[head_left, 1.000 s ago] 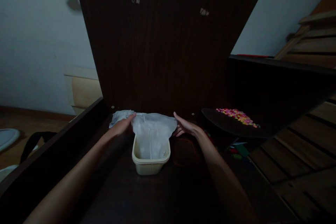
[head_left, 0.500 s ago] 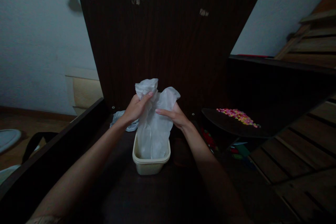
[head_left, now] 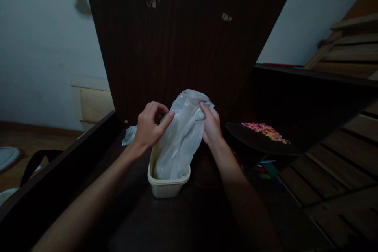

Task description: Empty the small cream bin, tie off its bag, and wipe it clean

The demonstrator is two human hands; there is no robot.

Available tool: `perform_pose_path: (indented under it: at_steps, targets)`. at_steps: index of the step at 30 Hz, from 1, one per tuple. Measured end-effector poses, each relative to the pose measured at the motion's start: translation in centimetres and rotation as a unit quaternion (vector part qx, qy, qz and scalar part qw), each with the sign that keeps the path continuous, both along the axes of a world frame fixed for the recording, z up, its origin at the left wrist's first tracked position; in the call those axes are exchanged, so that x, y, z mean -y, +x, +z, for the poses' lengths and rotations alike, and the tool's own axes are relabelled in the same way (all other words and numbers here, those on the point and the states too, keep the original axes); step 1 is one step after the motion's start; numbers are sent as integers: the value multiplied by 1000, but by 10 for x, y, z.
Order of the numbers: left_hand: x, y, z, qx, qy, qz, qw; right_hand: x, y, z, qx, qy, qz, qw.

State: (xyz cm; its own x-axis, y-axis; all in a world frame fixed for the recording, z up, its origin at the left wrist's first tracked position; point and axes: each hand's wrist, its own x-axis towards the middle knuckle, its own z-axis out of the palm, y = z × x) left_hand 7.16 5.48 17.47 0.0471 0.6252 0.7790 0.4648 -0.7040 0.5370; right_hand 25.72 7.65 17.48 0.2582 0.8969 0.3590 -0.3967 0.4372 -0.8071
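Dark wooden board (head_left: 189,43) standing upright at the far edge of the desk (head_left: 177,224). Dim light throughout. White plastic bag (head_left: 180,138) rising from the cream tub (head_left: 167,183) near the middle of the desk, lower end inside the tub, upper end gathered between both hands. Left hand (head_left: 149,128) closed on the bag's upper left side, thumb pressed against the plastic. Right hand (head_left: 211,126) gripping the bag's upper right edge, fingers curled into the folds. Second piece of pale plastic or cloth (head_left: 130,134), probably crumpled, lying on the desk near the far left corner, behind the left wrist. Scatter of small pink and yellow bits (head_left: 262,130) on a dark tray (head_left: 254,145) toward the right edge, well apart from the tub.
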Motion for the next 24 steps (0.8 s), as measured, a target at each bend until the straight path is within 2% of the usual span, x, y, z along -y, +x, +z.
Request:
perform_pose_path:
  at_steps: [2,4,7,10,12,15,18,20,22,23,24]
  targets:
    - [-2,-2,-6,-41,-61,25,997,3,2,5,-3,3,-5,1000]
    - [-4,-2,-10,-65,-154,-3,986,5,1,9,10,7,-6,1000]
    - [-8,6,-15,-58,-275,-133,951,9,-6,13,42,6,4,999]
    - [-10,19,-18,-9,-269,-288,919,12,-15,14,68,10,21,997]
    - [-11,28,-20,10,-249,-342,906,13,-19,13,78,16,27,996]
    - [-13,33,-23,28,-279,-346,895,7,-11,9,98,32,-6,995]
    - [-16,30,-26,44,-326,-322,888,-3,12,2,132,38,-109,985]
    - [-19,28,-29,51,-339,-306,888,-5,30,-2,152,37,-241,958]
    - [-23,27,-32,57,-336,-291,894,0,43,-3,175,71,-352,917]
    - [-25,27,-32,59,-333,-285,897,5,47,-2,202,112,-366,902]
    - [-26,27,-33,58,-332,-282,898,13,48,0,251,167,-344,890]
